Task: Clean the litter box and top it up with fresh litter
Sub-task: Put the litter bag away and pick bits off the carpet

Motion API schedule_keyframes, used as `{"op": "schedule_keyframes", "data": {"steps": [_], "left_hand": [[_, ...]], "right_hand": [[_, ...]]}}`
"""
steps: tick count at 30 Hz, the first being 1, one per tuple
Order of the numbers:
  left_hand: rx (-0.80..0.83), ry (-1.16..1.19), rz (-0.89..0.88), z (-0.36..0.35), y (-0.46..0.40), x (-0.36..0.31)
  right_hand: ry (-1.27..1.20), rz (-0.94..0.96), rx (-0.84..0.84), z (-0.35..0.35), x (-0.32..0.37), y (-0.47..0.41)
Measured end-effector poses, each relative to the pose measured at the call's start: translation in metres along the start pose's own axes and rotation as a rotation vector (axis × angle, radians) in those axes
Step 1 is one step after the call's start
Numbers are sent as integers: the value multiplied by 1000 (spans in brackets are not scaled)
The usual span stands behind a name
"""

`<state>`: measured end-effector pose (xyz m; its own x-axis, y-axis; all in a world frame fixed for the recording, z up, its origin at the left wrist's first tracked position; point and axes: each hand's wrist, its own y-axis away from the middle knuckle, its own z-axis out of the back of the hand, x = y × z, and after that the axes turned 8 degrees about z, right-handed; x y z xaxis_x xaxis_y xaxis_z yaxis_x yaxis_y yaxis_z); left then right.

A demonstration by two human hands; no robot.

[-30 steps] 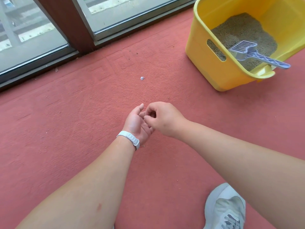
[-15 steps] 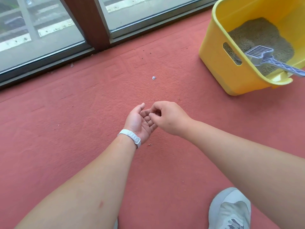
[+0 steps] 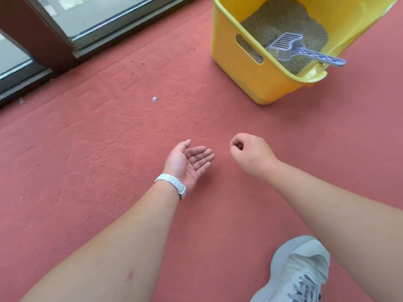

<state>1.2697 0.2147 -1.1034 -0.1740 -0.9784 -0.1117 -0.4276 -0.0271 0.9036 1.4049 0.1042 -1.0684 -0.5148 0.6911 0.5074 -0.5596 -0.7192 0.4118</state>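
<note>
A yellow litter box point(image 3: 270, 83) stands on the red carpet at the upper right, with grey-brown litter point(image 3: 281, 20) inside. A pale blue slotted scoop point(image 3: 305, 52) lies in the litter, its handle resting over the near rim. My left hand point(image 3: 187, 162) is held palm up with straight fingers, and a tiny dark speck lies on the palm. My right hand point(image 3: 250, 155) hovers a short way to the right of it, fingers curled and thumb against the forefinger. Nothing shows between those fingers. Both hands are well short of the box.
A small pale crumb point(image 3: 155, 99) lies on the carpet point(image 3: 87, 171) beyond my left hand, and a few dark specks point(image 3: 132, 73) sit nearer the window track point(image 3: 122, 25). A brown window post point(image 3: 37, 35) stands at the upper left. My grey shoe point(image 3: 301, 271) is at the bottom right.
My right hand has pulled away from my left palm to the right, and my left hand's fingers have straightened. The view has shifted, so the box sits closer to the middle.
</note>
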Motion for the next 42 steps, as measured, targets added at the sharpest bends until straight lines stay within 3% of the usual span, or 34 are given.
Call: {"op": "schedule_keyframes", "data": {"steps": [6,16,24,32,42], "left_hand": [[2,-136,64,-16,-12,12],[-75,-181,49,-13,-16,19],[-84,-194,44,-13,-20,21],[-69,-174,40,-11,-22,21],[-77,-163,18,-11,-15,24]], "right_hand": [[67,-129,73,15,-57,23],[237,130,381,-13,-65,41],[202,192,144,-44,-48,31],[285,333,35,-51,-55,32],[334,344,65,-44,-57,32]]}}
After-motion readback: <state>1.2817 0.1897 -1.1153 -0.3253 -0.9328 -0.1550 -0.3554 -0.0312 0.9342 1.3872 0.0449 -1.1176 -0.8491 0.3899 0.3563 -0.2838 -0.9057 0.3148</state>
